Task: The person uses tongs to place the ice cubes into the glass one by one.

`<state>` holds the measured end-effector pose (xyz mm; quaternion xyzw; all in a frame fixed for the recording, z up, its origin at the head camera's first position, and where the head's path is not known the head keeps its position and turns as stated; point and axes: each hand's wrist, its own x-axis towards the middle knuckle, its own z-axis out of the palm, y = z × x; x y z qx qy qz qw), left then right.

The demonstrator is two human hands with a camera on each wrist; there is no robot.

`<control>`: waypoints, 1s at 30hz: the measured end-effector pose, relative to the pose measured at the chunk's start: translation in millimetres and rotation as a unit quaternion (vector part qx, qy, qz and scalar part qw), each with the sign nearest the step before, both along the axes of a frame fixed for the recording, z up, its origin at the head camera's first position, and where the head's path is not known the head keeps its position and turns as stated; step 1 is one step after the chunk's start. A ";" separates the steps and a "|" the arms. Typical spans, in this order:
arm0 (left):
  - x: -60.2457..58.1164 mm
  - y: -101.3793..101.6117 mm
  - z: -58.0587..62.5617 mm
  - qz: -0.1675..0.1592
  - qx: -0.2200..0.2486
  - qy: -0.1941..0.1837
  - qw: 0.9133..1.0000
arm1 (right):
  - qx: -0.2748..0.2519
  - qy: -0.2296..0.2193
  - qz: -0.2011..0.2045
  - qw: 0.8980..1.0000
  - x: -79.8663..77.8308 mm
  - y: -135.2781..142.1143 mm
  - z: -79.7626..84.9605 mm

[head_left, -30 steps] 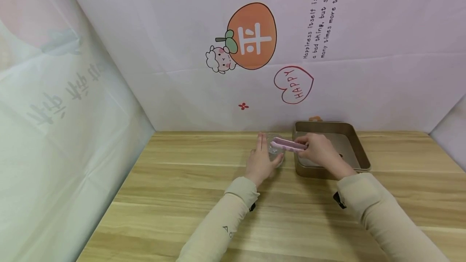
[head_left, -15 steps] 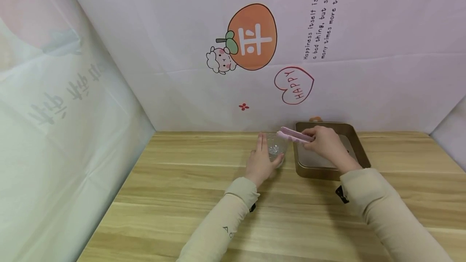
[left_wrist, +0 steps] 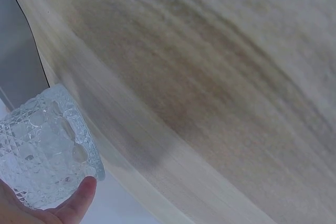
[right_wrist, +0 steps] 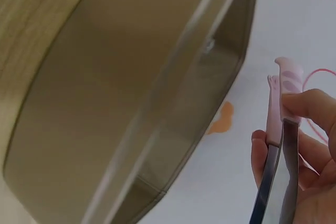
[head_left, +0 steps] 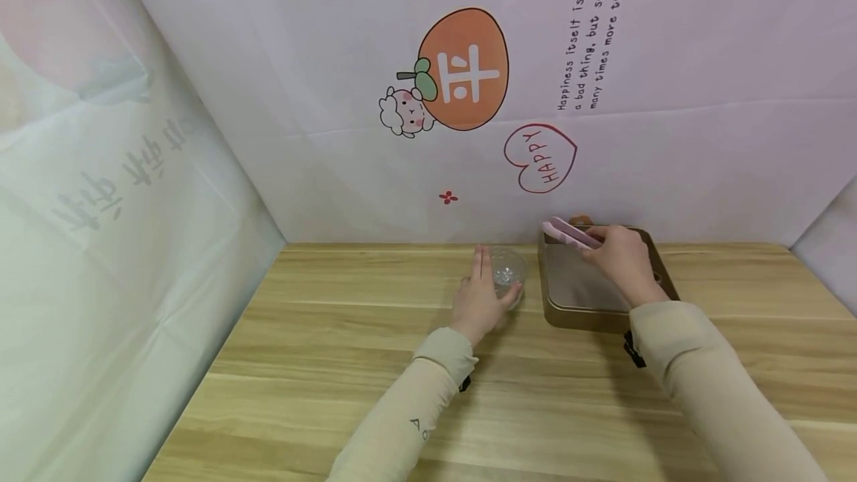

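In the head view my left hand (head_left: pixel 477 303) holds a clear glass cup (head_left: pixel 507 266) standing on the table, thumb on the near side and fingers on the left. The left wrist view shows the cup's cut pattern (left_wrist: pixel 37 150) with a fingertip against its rim. My right hand (head_left: pixel 623 259) grips a pair of tongs (head_left: pixel 569 233) above the far part of a bronze-coloured tin (head_left: pixel 559 316). In the right wrist view the tongs have pink paw-like ends (right_wrist: pixel 290 80) and metal arms; nothing shows between the ends.
A wooden table (head_left: pixel 335 363) lies under everything. A white printed sheet (head_left: pixel 335 169) rises behind it, close to the tin's back edge, and another pale sheet (head_left: pixel 167 281) hangs at the left. Inside the tin, a small shiny spot (right_wrist: pixel 210 44) shows, too blurred to name.
My right hand has moved the tongs from over the glass cup, right and away from me, to above the tin. My left hand and the cup have stayed in place.
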<state>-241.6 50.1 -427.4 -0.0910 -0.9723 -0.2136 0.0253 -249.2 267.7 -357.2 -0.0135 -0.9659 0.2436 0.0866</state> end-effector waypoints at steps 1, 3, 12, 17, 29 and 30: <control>0.0 -0.1 0.1 0.001 -0.002 -0.001 1.000 | 0.001 -0.002 -0.002 1.000 -1.0 1.1 -1.5; 0.2 -0.3 0.2 0.002 -0.003 -0.002 1.000 | 0.000 -0.007 -0.010 1.000 -2.7 2.4 -4.8; 0.4 -1.2 -1.4 0.006 -0.011 -0.004 1.000 | -0.003 -0.025 -0.028 0.999 -6.1 3.8 -21.3; 0.7 -1.1 -0.6 0.005 -0.008 -0.005 1.000 | 0.007 -0.022 -0.021 1.000 -9.8 2.1 -31.7; 1.4 -0.2 0.8 0.008 0.009 -0.009 1.000 | 0.003 -0.072 -0.030 0.997 -18.2 -8.2 -40.7; 1.2 -0.1 0.6 0.008 0.010 -0.009 1.000 | 0.001 -0.077 -0.032 0.997 -18.2 -8.3 -40.7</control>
